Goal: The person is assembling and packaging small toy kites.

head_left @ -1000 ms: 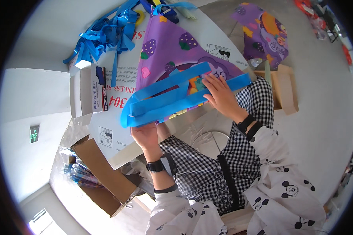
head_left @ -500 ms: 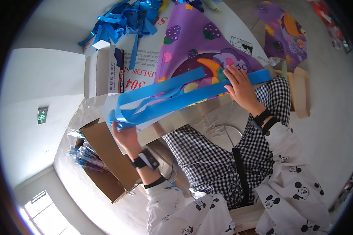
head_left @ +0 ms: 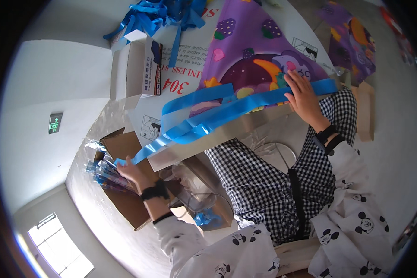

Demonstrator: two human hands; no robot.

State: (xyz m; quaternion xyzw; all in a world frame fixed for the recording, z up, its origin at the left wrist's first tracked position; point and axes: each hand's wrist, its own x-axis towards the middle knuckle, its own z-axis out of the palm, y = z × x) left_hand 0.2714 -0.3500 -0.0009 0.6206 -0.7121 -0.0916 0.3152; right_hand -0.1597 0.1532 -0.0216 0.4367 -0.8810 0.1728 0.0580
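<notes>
A long blue ribbon (head_left: 259, 100) runs slantwise along the near edge of a purple triangular printed sheet (head_left: 240, 48), part of it folded back in a loose loop. My left hand (head_left: 133, 175) pinches the ribbon's left end, out beyond the board's left corner. Near the ribbon's right end, my right hand (head_left: 305, 99) lies flat, fingers stretched out, touching the ribbon and the sheet. Both rest on a white printed board (head_left: 190, 58) across my lap.
A heap of blue ribbons (head_left: 160, 16) lies at the far left of the board, by a small open white box (head_left: 136, 69). Below left stands a cardboard box (head_left: 125, 146) with plastic-wrapped things. Another purple printed sheet (head_left: 352, 44) hangs at the far right.
My left hand has moved left and down, drawing the ribbon's end out past the board's corner. The ribbon loop has shrunk. My right hand stays on the ribbon.
</notes>
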